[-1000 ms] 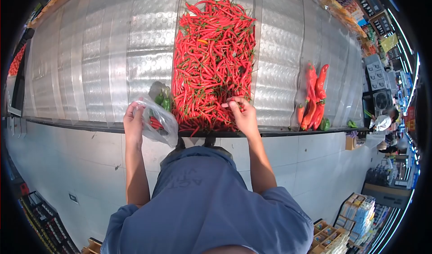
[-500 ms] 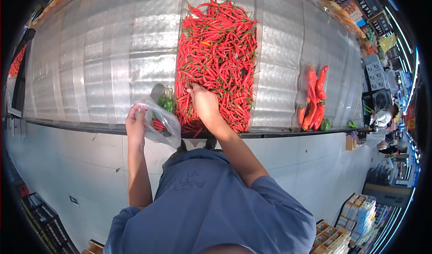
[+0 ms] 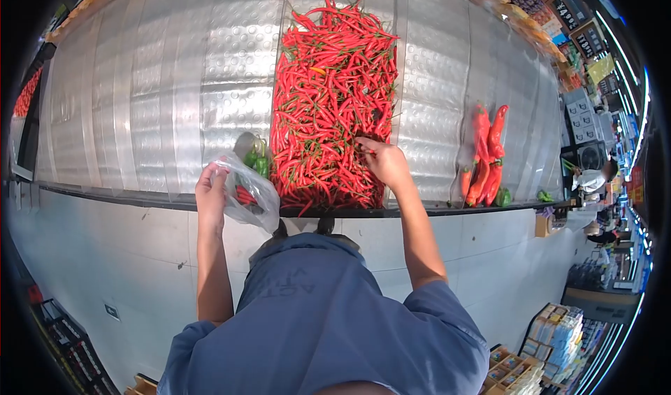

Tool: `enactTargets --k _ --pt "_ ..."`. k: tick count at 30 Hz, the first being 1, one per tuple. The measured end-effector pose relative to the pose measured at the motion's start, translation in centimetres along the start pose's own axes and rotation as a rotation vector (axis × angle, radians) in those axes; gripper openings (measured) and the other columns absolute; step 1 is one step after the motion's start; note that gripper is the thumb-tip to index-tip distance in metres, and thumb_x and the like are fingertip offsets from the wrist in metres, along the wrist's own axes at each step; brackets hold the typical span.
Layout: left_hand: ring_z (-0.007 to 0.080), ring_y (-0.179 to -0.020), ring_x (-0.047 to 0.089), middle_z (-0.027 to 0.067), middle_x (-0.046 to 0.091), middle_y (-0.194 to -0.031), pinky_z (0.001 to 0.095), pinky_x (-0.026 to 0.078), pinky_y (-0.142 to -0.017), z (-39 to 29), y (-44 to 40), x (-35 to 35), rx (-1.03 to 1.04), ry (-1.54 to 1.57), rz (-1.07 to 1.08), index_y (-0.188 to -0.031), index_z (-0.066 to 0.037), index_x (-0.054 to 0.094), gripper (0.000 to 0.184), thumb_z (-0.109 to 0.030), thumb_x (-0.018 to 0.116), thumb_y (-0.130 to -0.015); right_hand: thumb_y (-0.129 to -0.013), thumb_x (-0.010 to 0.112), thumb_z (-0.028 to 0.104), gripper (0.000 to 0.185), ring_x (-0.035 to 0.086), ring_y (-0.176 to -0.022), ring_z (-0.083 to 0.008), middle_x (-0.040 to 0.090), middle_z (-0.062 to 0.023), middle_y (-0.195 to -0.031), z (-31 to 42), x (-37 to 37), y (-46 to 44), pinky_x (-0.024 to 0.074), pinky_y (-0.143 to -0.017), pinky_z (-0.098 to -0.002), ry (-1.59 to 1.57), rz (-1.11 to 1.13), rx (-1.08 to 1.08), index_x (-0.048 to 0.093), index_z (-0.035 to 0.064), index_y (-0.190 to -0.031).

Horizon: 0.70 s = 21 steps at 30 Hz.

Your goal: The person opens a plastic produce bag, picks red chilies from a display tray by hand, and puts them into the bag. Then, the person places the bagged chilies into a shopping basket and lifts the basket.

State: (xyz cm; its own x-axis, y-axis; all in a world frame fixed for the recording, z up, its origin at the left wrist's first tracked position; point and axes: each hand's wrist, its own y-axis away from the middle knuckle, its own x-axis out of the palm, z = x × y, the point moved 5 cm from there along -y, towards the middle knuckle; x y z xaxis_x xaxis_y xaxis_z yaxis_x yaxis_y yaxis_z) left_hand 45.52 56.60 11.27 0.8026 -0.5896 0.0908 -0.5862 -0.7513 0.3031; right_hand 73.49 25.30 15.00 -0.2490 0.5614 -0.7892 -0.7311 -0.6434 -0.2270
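A long heap of thin red chilies (image 3: 335, 94) with green stems covers the middle of the metal counter (image 3: 161, 94). My left hand (image 3: 212, 189) pinches the rim of a clear plastic bag (image 3: 255, 210), which hangs open over the counter's front edge with some red chilies inside. Behind the bag lie green peppers (image 3: 258, 159). My right hand (image 3: 384, 161) is over the right side of the heap, its fingers pressed together at the chilies; whether something is between the fingertips is too small to tell.
Larger red peppers (image 3: 482, 154) lie on the counter at the right, beside a small green pepper (image 3: 503, 197). The counter's dark front edge (image 3: 433, 212) runs before my body. Another person (image 3: 594, 178) is far off at the right. Wooden crates (image 3: 514, 370) stand at the lower right.
My right hand went from the heap's right side to its left, then back to the right, a little farther up than at first. My left hand and the bag have barely moved.
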Motion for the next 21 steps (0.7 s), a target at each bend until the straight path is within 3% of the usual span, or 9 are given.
enactTargets --k 3,10,13,15,16,18,20,21 --pt "-0.0027 -0.052 0.038 -0.0044 0.068 -0.095 0.0177 0.028 -0.046 -0.2 0.0 0.4 0.004 -0.006 0.003 -0.116 -0.008 0.066 0.019 -0.010 0.060 -0.098 -0.083 0.066 0.012 0.038 0.069 -0.082 -0.0350 0.070 -0.0185 -0.087 0.8 1.0 -0.5 0.0554 -0.071 -0.0458 0.334 0.207 -0.125 0.066 0.0099 -0.121" --pt "-0.0020 -0.051 0.038 -0.0033 0.069 -0.096 0.0177 0.029 -0.046 -0.4 0.4 0.5 -0.003 -0.002 -0.017 -0.118 -0.008 0.065 0.020 -0.011 0.060 -0.098 -0.086 0.064 0.013 0.031 0.070 -0.081 -0.0333 0.071 -0.0172 -0.090 0.1 1.3 -0.7 0.0553 -0.070 -0.0459 0.378 0.196 -0.184 0.067 0.0099 -0.117" --pt "-0.0018 -0.051 0.038 -0.0027 0.069 -0.096 0.0178 0.029 -0.045 -0.1 0.4 0.2 0.001 -0.020 -0.037 -0.118 -0.009 0.065 0.020 -0.010 0.060 -0.098 -0.089 0.067 0.015 0.025 0.070 -0.081 -0.0320 0.071 -0.0179 -0.093 0.5 0.8 -0.2 0.0555 -0.070 -0.0423 0.197 0.083 -0.202 0.071 0.0106 -0.113" --pt "-0.0018 -0.051 0.039 -0.0024 0.069 -0.096 0.0179 0.029 -0.045 -0.1 0.6 0.4 0.003 0.000 -0.043 -0.118 -0.008 0.064 0.020 -0.010 0.060 -0.098 -0.089 0.071 0.010 0.018 0.072 -0.076 -0.0226 0.074 -0.0129 -0.091 -0.8 1.0 0.0 0.0548 -0.067 -0.0330 -0.166 -0.092 -0.005 0.073 0.0055 -0.107" --pt "-0.0018 -0.051 0.039 -0.0022 0.069 -0.096 0.0179 0.029 -0.045 -0.2 0.6 0.5 0.004 0.020 -0.045 -0.118 -0.008 0.064 0.020 -0.010 0.060 -0.098 -0.089 0.071 0.010 0.018 0.072 -0.076 -0.0226 0.074 -0.0129 -0.091 -1.0 1.7 -0.1 0.0548 -0.067 -0.0330 -0.167 -0.090 -0.008 0.073 0.0055 -0.107" --pt "-0.0017 -0.051 0.039 -0.0020 0.069 -0.097 0.0179 0.029 -0.045 0.0 0.6 0.4 0.006 0.017 -0.047 -0.117 -0.008 0.064 0.020 -0.010 0.060 -0.098 -0.086 0.076 0.001 0.017 0.069 -0.079 -0.0107 0.074 -0.0062 -0.088 -2.8 2.5 0.1 0.0529 -0.069 -0.0255 -0.774 -0.236 0.330 0.073 -0.0004 -0.102" --pt "-0.0016 -0.051 0.039 -0.0018 0.069 -0.097 0.0179 0.029 -0.045 0.0 0.6 0.6 0.007 0.012 -0.046 -0.117 -0.008 0.063 0.019 -0.010 0.060 -0.098 -0.084 0.076 -0.004 0.018 0.064 -0.082 -0.0064 0.071 -0.0032 -0.090 -2.9 2.4 0.2 0.0525 -0.072 -0.0233 -0.787 -0.218 0.409 0.070 -0.0030 -0.102" --pt "-0.0016 -0.052 0.039 -0.0018 0.069 -0.097 0.0180 0.029 -0.046 -0.3 0.8 0.9 0.004 0.006 -0.045 -0.117 -0.009 0.063 0.019 -0.010 0.060 -0.098 -0.084 0.076 -0.003 0.019 0.057 -0.075 -0.0036 0.063 0.0023 -0.083 -2.6 2.8 0.1 0.0466 -0.067 -0.0199 -0.923 -0.213 0.404 0.071 -0.0016 -0.102"
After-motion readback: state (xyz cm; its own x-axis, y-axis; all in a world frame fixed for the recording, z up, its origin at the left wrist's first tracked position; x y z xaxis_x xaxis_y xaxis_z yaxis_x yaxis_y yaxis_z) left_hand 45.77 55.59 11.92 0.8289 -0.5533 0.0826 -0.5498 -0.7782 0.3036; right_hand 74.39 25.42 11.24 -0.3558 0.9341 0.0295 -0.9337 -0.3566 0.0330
